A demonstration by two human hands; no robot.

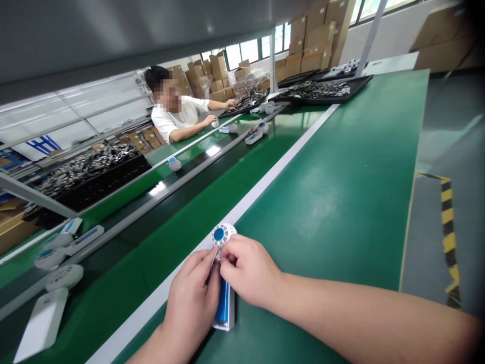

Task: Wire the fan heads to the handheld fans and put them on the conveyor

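Observation:
On the green worktable just in front of me lies a white handheld fan [229,319], its round head pointing away and its handle toward me. A blue disc sits in the middle of the head, and a blue strip runs along the handle. My left hand [195,288] is closed around the fan's neck from the left, thumb and fingertips pressed together there. From the right, my right hand [248,268] pinches at the same neck, just below the head; its fingertips hide what they hold. A tiny red spot shows between the hands.
More white fans [41,323] lie on the conveyor [151,258] to the left, others farther along. A black tray [352,91] of small metallic parts stands at the far end. Across the line, a co-worker [176,114] reaches into another parts tray [248,101]. A grey shelf [132,40] hangs overhead.

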